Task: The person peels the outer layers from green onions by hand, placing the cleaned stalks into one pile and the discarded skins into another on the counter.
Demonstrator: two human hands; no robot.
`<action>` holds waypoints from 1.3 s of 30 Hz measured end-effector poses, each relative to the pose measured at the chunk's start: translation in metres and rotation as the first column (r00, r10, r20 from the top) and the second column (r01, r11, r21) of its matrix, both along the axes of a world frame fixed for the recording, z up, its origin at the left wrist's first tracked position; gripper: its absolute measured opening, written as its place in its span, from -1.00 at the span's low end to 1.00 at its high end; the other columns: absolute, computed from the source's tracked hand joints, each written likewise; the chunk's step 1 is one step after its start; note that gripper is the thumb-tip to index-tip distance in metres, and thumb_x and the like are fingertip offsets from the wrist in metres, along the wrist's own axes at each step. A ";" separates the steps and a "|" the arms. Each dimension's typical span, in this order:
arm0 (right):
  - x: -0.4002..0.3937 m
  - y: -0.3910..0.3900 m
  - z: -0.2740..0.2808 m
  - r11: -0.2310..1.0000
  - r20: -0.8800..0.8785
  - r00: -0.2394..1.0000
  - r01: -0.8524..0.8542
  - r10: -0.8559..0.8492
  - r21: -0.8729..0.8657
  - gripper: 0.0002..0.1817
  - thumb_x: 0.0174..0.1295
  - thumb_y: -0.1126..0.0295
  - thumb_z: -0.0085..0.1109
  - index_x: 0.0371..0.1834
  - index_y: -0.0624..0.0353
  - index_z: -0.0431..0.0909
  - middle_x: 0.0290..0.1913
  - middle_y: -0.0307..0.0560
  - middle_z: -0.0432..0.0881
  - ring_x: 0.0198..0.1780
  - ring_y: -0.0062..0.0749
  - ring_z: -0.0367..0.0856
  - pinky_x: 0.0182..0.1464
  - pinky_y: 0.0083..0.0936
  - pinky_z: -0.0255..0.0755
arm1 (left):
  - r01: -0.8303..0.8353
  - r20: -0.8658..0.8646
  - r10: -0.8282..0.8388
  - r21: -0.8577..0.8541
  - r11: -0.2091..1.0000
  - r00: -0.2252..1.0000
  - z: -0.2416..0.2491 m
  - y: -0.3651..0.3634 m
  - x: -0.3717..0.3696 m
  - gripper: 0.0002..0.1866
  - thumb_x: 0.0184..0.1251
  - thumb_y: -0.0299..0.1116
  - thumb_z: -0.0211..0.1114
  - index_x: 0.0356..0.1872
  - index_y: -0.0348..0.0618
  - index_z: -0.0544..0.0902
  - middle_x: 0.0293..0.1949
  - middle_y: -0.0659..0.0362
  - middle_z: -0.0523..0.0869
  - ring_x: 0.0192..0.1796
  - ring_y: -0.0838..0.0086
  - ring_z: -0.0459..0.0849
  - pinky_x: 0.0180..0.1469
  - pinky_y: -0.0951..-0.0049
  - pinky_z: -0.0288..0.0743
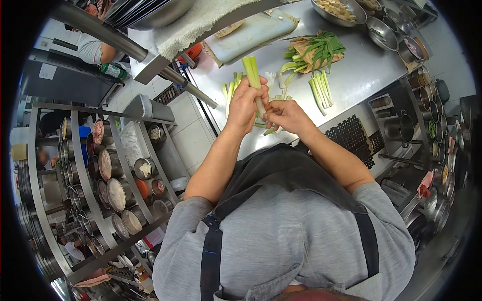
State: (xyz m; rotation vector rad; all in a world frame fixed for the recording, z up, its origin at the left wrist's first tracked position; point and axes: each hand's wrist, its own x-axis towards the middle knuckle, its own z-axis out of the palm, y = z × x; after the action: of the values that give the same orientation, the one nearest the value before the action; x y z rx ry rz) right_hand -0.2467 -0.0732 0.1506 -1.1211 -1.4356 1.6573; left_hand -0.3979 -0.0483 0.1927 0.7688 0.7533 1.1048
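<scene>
My left hand (pixel 244 106) is wrapped round a leek (pixel 251 67), its pale green cut end pointing up and away from me. At the leek's white lower end my right hand (pixel 287 118) is closed, thumb and fingers pinched against it. Loose peeled leaf strips (pixel 285 86) lie on the steel table just beyond my hands. Left of them are more leek stalks (pixel 230 93), partly hidden by my left hand. A row of trimmed stalks (pixel 321 91) rests to the right. Behind it sits a heap of green leek tops (pixel 321 50) with brownish leaves.
A white cutting board (pixel 253 37) lies at the table's far left, under an overhead shelf (pixel 201 32). Metal bowls (pixel 380 34) stand at the far right. A rack (pixel 75 150) of filled pots is on my left. Another person (pixel 95 48) is at the upper left.
</scene>
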 end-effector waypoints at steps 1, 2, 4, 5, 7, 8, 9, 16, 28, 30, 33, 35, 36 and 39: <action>0.001 0.001 0.000 1.000 -0.006 1.000 -0.012 0.012 -0.004 -0.78 0.18 0.43 0.14 -0.22 0.40 0.58 -0.48 -0.09 0.64 -0.45 -0.49 0.64 -0.45 -0.58 0.52 | 0.002 -0.009 -0.002 -0.014 1.000 1.000 0.000 0.000 0.001 -0.73 0.15 -0.59 -0.02 -0.09 -0.31 0.40 -0.37 0.11 0.45 -0.34 0.44 0.43 -0.21 0.48 0.37; 0.001 0.001 0.000 1.000 -0.013 1.000 -0.023 0.023 -0.008 -0.81 0.17 0.45 0.12 -0.27 0.40 0.57 -0.47 -0.07 0.64 -0.45 -0.48 0.64 -0.44 -0.58 0.53 | 0.003 -0.009 -0.003 -0.014 1.000 1.000 0.000 -0.001 0.002 -0.73 0.15 -0.59 -0.02 -0.09 -0.31 0.40 -0.37 0.11 0.45 -0.34 0.44 0.43 -0.21 0.48 0.37; 0.001 0.000 0.001 1.000 -0.008 1.000 -0.024 0.024 -0.012 -0.82 0.16 0.46 0.11 -0.31 0.40 0.57 -0.48 -0.06 0.64 -0.45 -0.47 0.65 -0.43 -0.57 0.54 | 0.007 -0.031 -0.008 -0.013 1.000 0.999 -0.002 -0.002 0.004 -0.75 0.15 -0.60 0.01 -0.11 -0.30 0.41 -0.39 0.12 0.44 -0.37 0.45 0.42 -0.25 0.48 0.36; 0.001 -0.001 0.001 1.000 -0.002 1.000 -0.026 0.026 -0.017 -0.83 0.15 0.46 0.10 -0.35 0.39 0.56 -0.48 -0.05 0.64 -0.45 -0.45 0.66 -0.41 -0.56 0.55 | 0.008 -0.031 -0.008 -0.013 1.000 0.999 -0.002 -0.002 0.004 -0.75 0.15 -0.60 0.01 -0.11 -0.30 0.41 -0.39 0.12 0.44 -0.37 0.45 0.42 -0.25 0.48 0.36; 0.001 -0.001 0.000 0.999 0.008 0.999 -0.034 0.034 -0.012 -0.83 0.16 0.46 0.10 -0.36 0.40 0.56 -0.49 -0.04 0.65 -0.46 -0.44 0.66 -0.40 -0.56 0.57 | -0.011 -0.006 0.011 -0.020 1.000 1.000 -0.004 -0.002 0.005 -0.76 0.14 -0.61 0.03 -0.13 -0.30 0.41 -0.41 0.13 0.43 -0.40 0.46 0.40 -0.29 0.49 0.34; 0.001 -0.001 0.000 0.999 0.019 0.999 -0.042 0.042 -0.008 -0.82 0.16 0.45 0.10 -0.36 0.40 0.57 -0.49 -0.04 0.65 -0.47 -0.43 0.66 -0.39 -0.55 0.58 | -0.012 -0.006 0.011 -0.020 1.000 1.000 -0.005 -0.002 0.005 -0.76 0.14 -0.61 0.03 -0.13 -0.30 0.41 -0.41 0.13 0.43 -0.40 0.46 0.40 -0.29 0.49 0.34; 0.001 -0.001 -0.001 0.999 0.019 0.999 -0.043 0.043 -0.007 -0.82 0.16 0.45 0.10 -0.36 0.40 0.57 -0.49 -0.04 0.65 -0.47 -0.43 0.66 -0.39 -0.55 0.58 | -0.022 -0.008 0.022 -0.022 1.000 1.000 -0.005 -0.002 0.005 -0.76 0.12 -0.58 0.03 -0.14 -0.30 0.41 -0.41 0.13 0.44 -0.42 0.48 0.40 -0.32 0.50 0.33; 0.003 -0.004 0.003 0.999 0.005 0.999 -0.046 0.046 -0.003 -0.79 0.22 0.48 0.04 -0.22 0.42 0.59 -0.48 -0.01 0.66 -0.46 -0.44 0.68 -0.38 -0.58 0.59 | -0.006 0.069 0.011 -0.067 0.998 0.998 -0.001 -0.003 0.000 -0.80 0.15 -0.58 0.00 -0.18 -0.30 0.40 -0.45 0.14 0.38 -0.44 0.48 0.34 -0.33 0.48 0.30; -0.005 -0.010 0.014 0.996 -0.021 1.000 -0.004 0.006 0.094 -0.75 0.35 0.36 0.04 -0.22 0.38 0.59 -0.47 -0.03 0.66 -0.46 -0.46 0.67 -0.38 -0.58 0.58 | 0.060 0.225 -0.043 -0.066 0.996 0.973 0.000 0.001 -0.015 -0.92 0.27 -0.41 0.08 -0.25 -0.12 0.45 -0.67 0.29 0.30 -0.69 0.62 0.22 -0.60 0.57 0.14; -0.004 -0.008 0.013 0.995 -0.018 1.000 -0.009 0.010 0.101 -0.75 0.35 0.37 0.04 -0.24 0.39 0.59 -0.47 -0.04 0.66 -0.46 -0.47 0.67 -0.38 -0.58 0.58 | 0.161 0.362 -0.147 -0.010 0.987 0.921 -0.009 0.004 -0.021 -0.92 0.28 -0.38 0.06 -0.27 -0.12 0.45 -0.68 0.28 0.30 -0.68 0.59 0.24 -0.59 0.55 0.16; -0.002 -0.002 0.004 0.993 -0.146 0.987 -0.080 0.066 -0.092 -0.76 0.33 0.37 0.05 -0.28 0.37 0.59 -0.48 -0.08 0.65 -0.47 -0.49 0.67 -0.43 -0.59 0.56 | 0.170 0.493 -0.180 0.066 0.983 0.851 -0.008 0.002 -0.015 -0.88 0.30 -0.34 0.01 -0.29 -0.14 0.47 -0.67 0.24 0.33 -0.65 0.54 0.29 -0.55 0.51 0.22; -0.002 -0.003 0.001 0.968 -0.118 0.977 -0.194 0.176 -0.158 -0.76 0.31 0.36 0.06 -0.33 0.36 0.59 -0.48 -0.10 0.64 -0.51 -0.50 0.66 -0.48 -0.59 0.55 | 0.088 0.503 -0.110 0.069 0.994 0.857 -0.006 0.002 -0.013 -0.86 0.31 -0.32 -0.01 -0.31 -0.14 0.47 -0.65 0.21 0.35 -0.62 0.50 0.33 -0.52 0.49 0.25; -0.003 -0.006 -0.002 0.968 -0.118 0.977 -0.193 0.176 -0.158 -0.76 0.31 0.36 0.06 -0.33 0.36 0.59 -0.48 -0.10 0.64 -0.51 -0.50 0.66 -0.48 -0.59 0.55 | 0.059 0.536 -0.060 0.018 0.998 0.842 -0.005 0.005 -0.015 -0.87 0.30 -0.34 0.01 -0.29 -0.15 0.46 -0.61 0.19 0.39 -0.57 0.47 0.37 -0.46 0.46 0.30; -0.003 -0.016 -0.013 0.956 0.108 0.964 -0.219 0.242 -0.195 -0.78 0.28 0.36 0.08 -0.34 0.31 0.61 -0.52 -0.02 0.64 -0.54 -0.32 0.64 -0.46 -0.46 0.54 | -0.074 0.374 0.089 -0.054 0.996 0.923 -0.005 0.017 -0.025 -0.89 0.28 -0.38 0.05 -0.25 -0.17 0.45 -0.52 0.16 0.46 -0.48 0.42 0.46 -0.37 0.44 0.38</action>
State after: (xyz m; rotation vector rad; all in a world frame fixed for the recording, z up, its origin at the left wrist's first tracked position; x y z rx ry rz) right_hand -0.2493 -0.0894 0.1373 -1.2191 -1.5732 1.9420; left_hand -0.4226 -0.0313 0.1873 0.4737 0.4809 1.2637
